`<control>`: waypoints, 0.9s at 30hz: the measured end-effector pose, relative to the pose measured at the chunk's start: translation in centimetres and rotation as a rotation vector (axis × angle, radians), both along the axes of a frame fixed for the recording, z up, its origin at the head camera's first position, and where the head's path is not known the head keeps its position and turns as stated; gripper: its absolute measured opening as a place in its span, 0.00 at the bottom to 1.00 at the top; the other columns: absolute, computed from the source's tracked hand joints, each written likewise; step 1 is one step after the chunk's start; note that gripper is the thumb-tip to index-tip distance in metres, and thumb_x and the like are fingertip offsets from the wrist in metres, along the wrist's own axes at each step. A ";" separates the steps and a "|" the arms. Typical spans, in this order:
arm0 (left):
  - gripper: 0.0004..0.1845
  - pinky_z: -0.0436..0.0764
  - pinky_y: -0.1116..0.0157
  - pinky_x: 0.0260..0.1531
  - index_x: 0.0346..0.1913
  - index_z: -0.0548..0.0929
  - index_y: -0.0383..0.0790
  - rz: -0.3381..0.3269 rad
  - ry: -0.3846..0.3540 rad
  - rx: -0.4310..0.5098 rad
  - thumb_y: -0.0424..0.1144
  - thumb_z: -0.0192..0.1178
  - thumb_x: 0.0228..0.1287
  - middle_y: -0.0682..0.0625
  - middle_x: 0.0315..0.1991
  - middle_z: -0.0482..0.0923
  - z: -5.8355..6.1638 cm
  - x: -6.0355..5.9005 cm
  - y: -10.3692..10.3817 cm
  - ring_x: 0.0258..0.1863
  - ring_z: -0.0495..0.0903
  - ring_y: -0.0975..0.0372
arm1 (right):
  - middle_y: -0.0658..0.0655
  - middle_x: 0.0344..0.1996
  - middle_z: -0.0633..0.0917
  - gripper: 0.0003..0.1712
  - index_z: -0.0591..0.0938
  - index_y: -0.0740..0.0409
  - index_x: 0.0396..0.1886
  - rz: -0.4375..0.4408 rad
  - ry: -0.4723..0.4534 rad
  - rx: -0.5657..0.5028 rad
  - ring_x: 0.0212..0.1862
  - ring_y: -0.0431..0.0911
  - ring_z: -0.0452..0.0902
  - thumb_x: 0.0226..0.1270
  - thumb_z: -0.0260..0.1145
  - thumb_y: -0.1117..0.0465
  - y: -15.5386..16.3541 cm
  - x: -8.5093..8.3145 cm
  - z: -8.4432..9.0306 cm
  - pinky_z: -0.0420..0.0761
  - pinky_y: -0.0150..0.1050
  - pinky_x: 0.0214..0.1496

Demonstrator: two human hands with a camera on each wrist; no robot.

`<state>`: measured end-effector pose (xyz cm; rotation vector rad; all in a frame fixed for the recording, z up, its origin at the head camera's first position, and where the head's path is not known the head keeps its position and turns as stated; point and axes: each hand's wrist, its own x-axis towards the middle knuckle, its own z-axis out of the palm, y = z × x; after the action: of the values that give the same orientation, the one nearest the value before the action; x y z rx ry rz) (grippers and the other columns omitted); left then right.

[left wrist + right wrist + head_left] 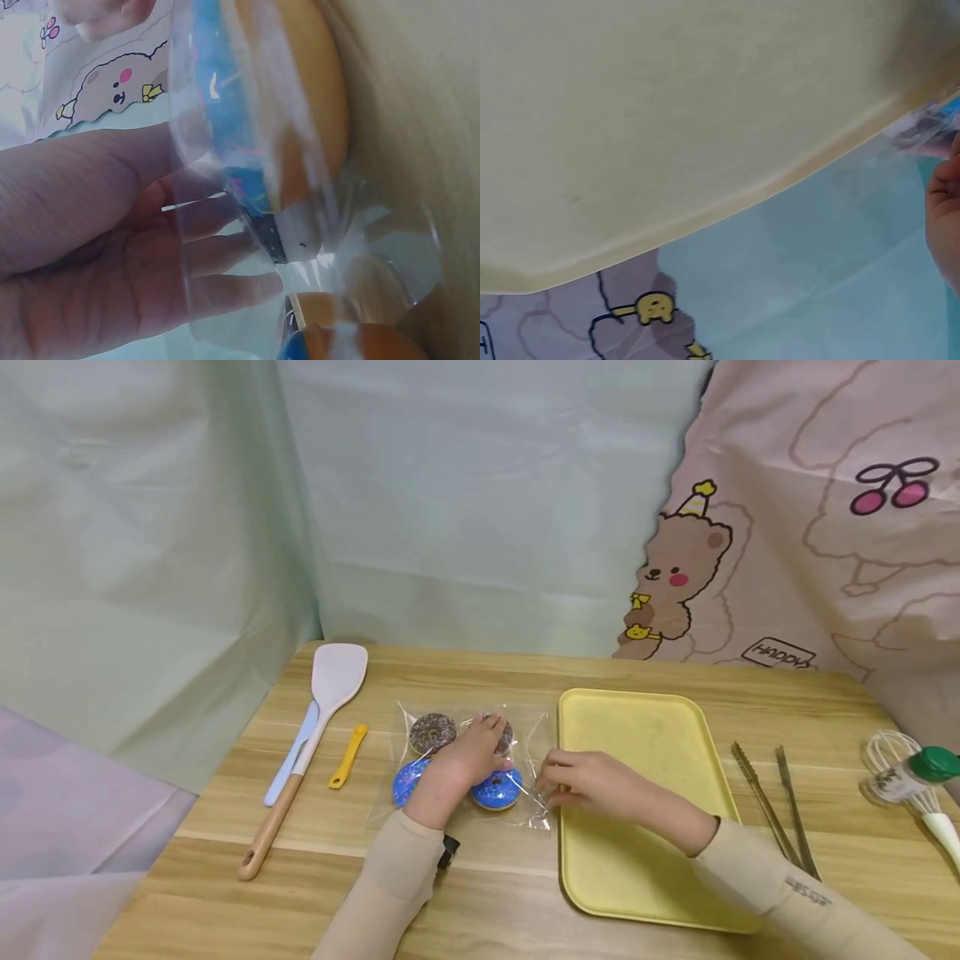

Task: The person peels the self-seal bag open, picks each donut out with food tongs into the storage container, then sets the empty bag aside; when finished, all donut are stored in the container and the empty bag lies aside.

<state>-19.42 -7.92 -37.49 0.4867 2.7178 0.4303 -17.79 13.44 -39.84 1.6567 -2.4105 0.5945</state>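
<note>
A clear plastic bag (528, 714) lies flat on the table, holding two brown donuts (432, 732) and two blue donuts (497, 789) with sprinkles. Across the bag's middle rests my left hand (467, 758), its fingers extended over the far right brown donut and partly covering the left blue one. Seen from the left wrist, the fingers (217, 255) look fairly straight beside the clear film. My right hand (592, 785) hovers at the bag's right edge with loosely bent fingers, over the left rim of a yellow tray (660, 893). Only part of that hand shows in the right wrist view.
Left of the bag lie a white spatula (339, 672) with a wooden handle, a light blue utensil (288, 768) and a small yellow tool (348, 758). Right of the tray are metal tongs (765, 802), a green-capped jar (896, 781) and a whisk (937, 827).
</note>
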 end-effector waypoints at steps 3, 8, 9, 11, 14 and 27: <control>0.38 0.58 0.53 0.68 0.69 0.57 0.29 -0.006 0.010 -0.002 0.45 0.59 0.62 0.39 0.71 0.52 0.0 0.0 0.0 0.70 0.48 0.44 | 0.45 0.34 0.79 0.06 0.83 0.51 0.33 0.027 0.003 0.030 0.35 0.34 0.78 0.55 0.70 0.59 -0.5 0.2 0.0 0.78 0.24 0.39; 0.38 0.57 0.53 0.68 0.70 0.57 0.30 0.005 -0.020 0.031 0.45 0.59 0.62 0.40 0.72 0.51 0.1 0.1 -0.1 0.71 0.46 0.45 | 0.43 0.31 0.79 0.02 0.83 0.50 0.30 0.008 -0.010 0.086 0.33 0.31 0.76 0.61 0.65 0.59 -0.8 0.6 0.1 0.78 0.23 0.38; 0.38 0.56 0.53 0.68 0.70 0.56 0.30 0.008 -0.030 0.043 0.45 0.59 0.63 0.40 0.72 0.50 0.2 0.1 -0.1 0.71 0.46 0.45 | 0.42 0.31 0.79 0.02 0.83 0.50 0.30 0.001 -0.010 0.089 0.33 0.31 0.76 0.62 0.65 0.59 -0.7 0.6 0.1 0.77 0.24 0.38; 0.38 0.56 0.52 0.68 0.70 0.57 0.30 0.008 -0.045 0.061 0.44 0.59 0.63 0.40 0.72 0.50 0.2 0.0 -0.3 0.71 0.46 0.45 | 0.42 0.31 0.78 0.02 0.82 0.49 0.30 -0.009 -0.006 0.088 0.32 0.31 0.75 0.62 0.65 0.59 -0.3 0.8 0.1 0.77 0.24 0.37; 0.38 0.55 0.51 0.68 0.70 0.57 0.31 0.003 -0.053 0.074 0.44 0.59 0.63 0.40 0.72 0.50 0.3 -0.1 -0.5 0.71 0.46 0.45 | 0.42 0.31 0.78 0.01 0.82 0.48 0.30 -0.011 -0.006 0.072 0.32 0.31 0.75 0.61 0.65 0.60 0.4 1.0 0.0 0.77 0.24 0.36; 0.38 0.58 0.49 0.67 0.71 0.58 0.42 -0.013 0.012 -0.001 0.49 0.59 0.63 0.45 0.72 0.54 1.0 0.0 -1.2 0.71 0.53 0.51 | 0.41 0.29 0.77 0.10 0.78 0.47 0.28 -0.011 0.006 -0.006 0.30 0.31 0.73 0.55 0.69 0.66 3.3 0.9 -0.1 0.75 0.23 0.33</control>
<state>-19.39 -9.14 -36.53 0.5080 2.7249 0.4234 -16.90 16.69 -39.92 1.6390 -2.4099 0.5930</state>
